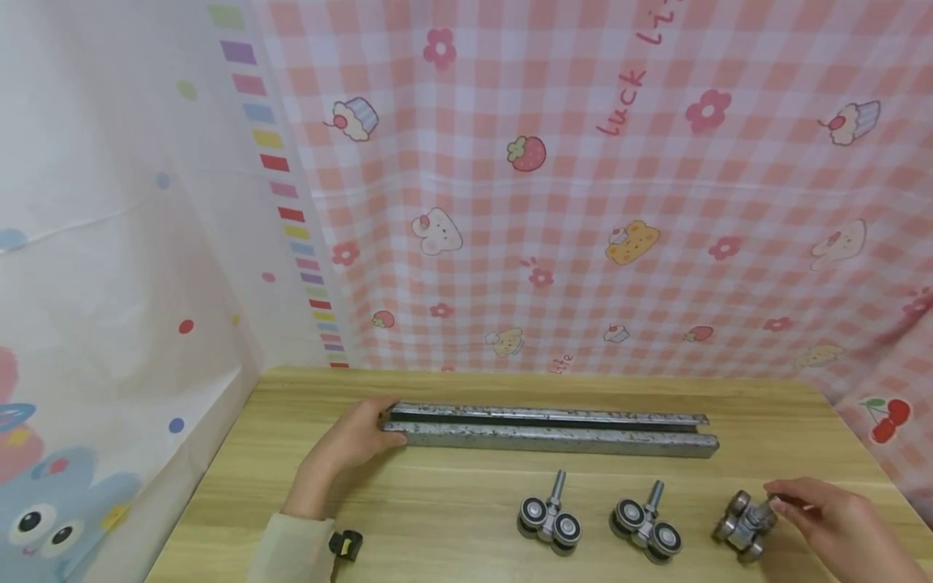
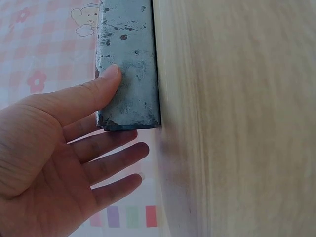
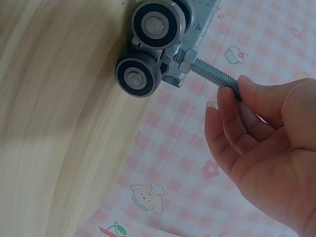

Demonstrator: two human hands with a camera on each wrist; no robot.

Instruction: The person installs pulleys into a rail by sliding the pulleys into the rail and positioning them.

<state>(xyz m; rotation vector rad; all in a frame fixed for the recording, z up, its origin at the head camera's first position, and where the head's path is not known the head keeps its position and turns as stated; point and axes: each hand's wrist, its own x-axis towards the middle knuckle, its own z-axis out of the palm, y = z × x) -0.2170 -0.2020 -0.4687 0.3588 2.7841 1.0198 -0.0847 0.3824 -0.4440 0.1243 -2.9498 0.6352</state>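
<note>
Pinches the left end of a grey rail (image 1: 554, 439) with the left hand (image 1: 357, 437), left of centre in the lower half of the head view; in the left wrist view, lays the thumb on the speckled face and tucks a finger behind, with the others loosely spread about and past the end. Pinches the free end of a roller's (image 1: 745, 525) bolt (image 3: 215, 74) between thumb and fingertip of the right hand (image 1: 838, 514), at the lower right, with the remaining fingers partly bent. Shows on that bolt, in the right wrist view, a nut (image 3: 189, 56), and next to it wheels (image 3: 154, 24) with dark rings. Cannot tell about contact between those wheels and the table (image 1: 452, 502). Has the rail lying nearly level across the lower middle of the frame, with a long dark slot. Has below it, apart, a second roller (image 1: 548, 518) at the lower centre and a third roller (image 1: 646, 526) farther right, both with bolts pointing up and slightly right. Wears a pale sleeve (image 1: 291, 546) at the lower left. Has a pink checked cloth (image 1: 568, 202) across the upper frame and a white sheet (image 1: 109, 162) with coloured dots at left.
</note>
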